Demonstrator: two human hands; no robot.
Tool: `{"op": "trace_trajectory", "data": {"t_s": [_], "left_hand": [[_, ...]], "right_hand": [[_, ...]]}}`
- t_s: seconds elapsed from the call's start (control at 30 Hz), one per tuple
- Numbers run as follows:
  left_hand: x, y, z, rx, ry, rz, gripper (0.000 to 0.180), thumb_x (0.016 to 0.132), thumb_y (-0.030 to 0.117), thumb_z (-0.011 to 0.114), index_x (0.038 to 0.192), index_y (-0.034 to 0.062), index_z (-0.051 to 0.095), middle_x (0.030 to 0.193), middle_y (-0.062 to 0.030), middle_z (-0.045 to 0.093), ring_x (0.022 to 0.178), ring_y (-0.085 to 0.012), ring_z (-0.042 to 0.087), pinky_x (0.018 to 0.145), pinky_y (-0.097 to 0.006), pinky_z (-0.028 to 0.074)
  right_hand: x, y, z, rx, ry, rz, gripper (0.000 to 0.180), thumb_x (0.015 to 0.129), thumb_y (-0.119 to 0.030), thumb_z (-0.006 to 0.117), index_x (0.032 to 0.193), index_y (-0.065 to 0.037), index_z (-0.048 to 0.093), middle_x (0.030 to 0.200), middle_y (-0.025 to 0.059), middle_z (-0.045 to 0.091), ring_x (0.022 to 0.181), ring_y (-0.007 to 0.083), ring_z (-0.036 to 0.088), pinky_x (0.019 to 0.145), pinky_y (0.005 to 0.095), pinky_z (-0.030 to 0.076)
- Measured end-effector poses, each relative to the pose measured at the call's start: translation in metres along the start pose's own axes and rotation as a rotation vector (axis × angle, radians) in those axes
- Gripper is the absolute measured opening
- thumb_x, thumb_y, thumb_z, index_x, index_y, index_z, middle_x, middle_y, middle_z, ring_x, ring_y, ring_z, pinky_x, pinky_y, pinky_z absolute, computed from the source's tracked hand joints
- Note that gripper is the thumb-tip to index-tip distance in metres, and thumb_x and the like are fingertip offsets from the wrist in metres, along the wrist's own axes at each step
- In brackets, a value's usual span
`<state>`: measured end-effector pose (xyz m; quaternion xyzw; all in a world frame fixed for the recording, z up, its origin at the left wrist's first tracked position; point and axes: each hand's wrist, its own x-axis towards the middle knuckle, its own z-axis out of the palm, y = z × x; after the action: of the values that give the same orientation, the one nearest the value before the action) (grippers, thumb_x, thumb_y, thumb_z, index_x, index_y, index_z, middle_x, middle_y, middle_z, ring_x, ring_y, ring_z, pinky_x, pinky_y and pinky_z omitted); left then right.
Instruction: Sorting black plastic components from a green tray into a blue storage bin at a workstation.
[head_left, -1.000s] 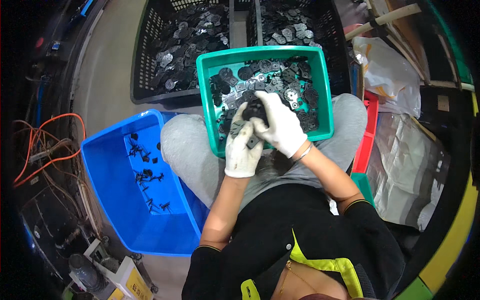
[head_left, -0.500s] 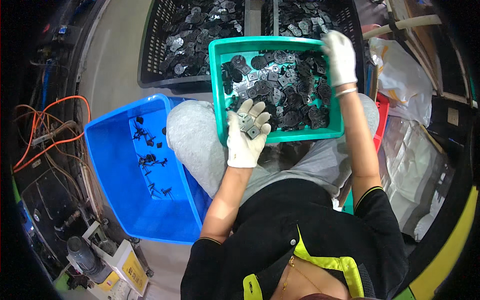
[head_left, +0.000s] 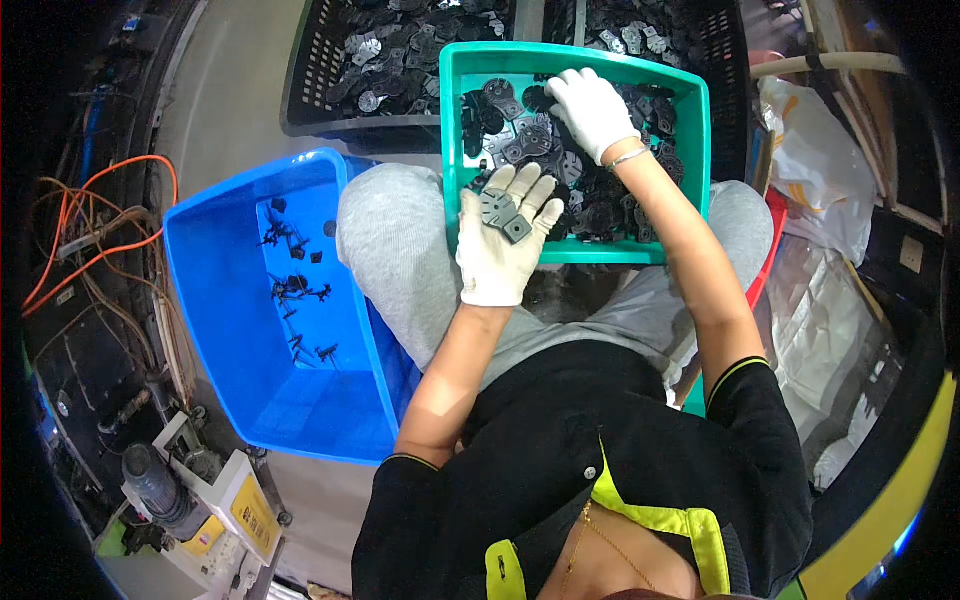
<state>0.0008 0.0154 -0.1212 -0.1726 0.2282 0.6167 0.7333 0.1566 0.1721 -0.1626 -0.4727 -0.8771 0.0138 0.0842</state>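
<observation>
My left hand, in a white glove, is palm up at the near left corner of a green tray. Across its palm and fingers lies a flat black plastic part with a rounded, slotted end and a square tab with a hole. My right hand, gloved too, reaches over the tray's far side with fingers curled down among loose black plastic parts. Whatever its fingertips hold is hidden. The tray rests across my knees and holds many such parts, some round, some square-tabbed.
To the left stands a blue bin with a few small black pieces on its bottom. Two black crates of similar parts stand beyond the tray. Orange cable lies far left; plastic bags are at the right.
My right hand has moved left and inward from the tray's right rim onto the parts. The tray appears farther right and away in view. My left hand still holds black plastic.
</observation>
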Motion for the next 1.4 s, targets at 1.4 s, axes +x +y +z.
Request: {"op": "trace_trajectory", "data": {"t_s": [1.4], "left_hand": [[0.005, -0.003, -0.01, 0.178, -0.065, 0.187, 0.037, 0.086, 0.014, 0.065, 0.119, 0.0105, 0.049, 0.105, -0.0084, 0.06, 0.098, -0.025, 0.059, 0.086, -0.046, 0.05]], "right_hand": [[-0.052, -0.066, -0.075, 1.716, -0.188, 0.836, 0.022, 0.093, -0.025, 0.056, 0.091, -0.003, 0.059, 0.08, 0.0037, 0.064, 0.056, 0.0048, 0.046, 0.049, 0.0184, 0.037]]}}
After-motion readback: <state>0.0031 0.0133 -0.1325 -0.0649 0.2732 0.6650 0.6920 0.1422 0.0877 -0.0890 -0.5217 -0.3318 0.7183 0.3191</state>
